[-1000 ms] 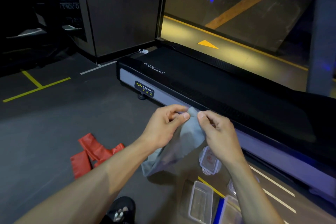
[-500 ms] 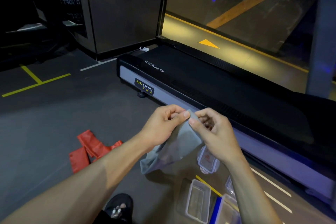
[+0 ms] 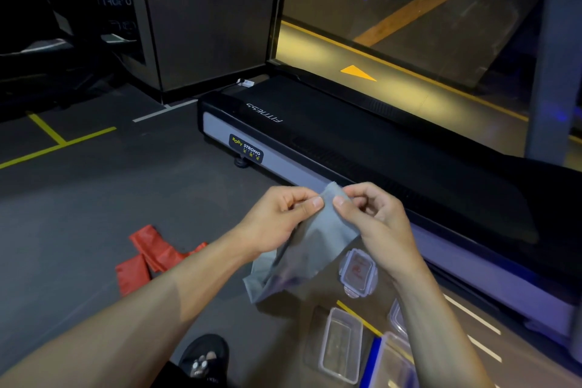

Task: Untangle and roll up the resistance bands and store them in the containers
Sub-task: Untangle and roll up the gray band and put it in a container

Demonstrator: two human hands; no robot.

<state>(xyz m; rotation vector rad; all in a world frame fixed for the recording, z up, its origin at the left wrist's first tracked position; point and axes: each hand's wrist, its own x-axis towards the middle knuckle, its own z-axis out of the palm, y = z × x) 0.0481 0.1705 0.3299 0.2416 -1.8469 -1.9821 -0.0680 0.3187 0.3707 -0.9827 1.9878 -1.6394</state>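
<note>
Grey band (image 3: 310, 242) was pinched at its top edge by left hand (image 3: 280, 217) and right hand (image 3: 374, 217), thumbs now closer together than a second earlier, rolling apparently starting; red band (image 3: 148, 257) lay on floor, open container (image 3: 341, 345) nearby.

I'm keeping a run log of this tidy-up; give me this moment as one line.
hands: left hand and right hand pinch top edge of grey band | red band on floor | open container empty
</note>
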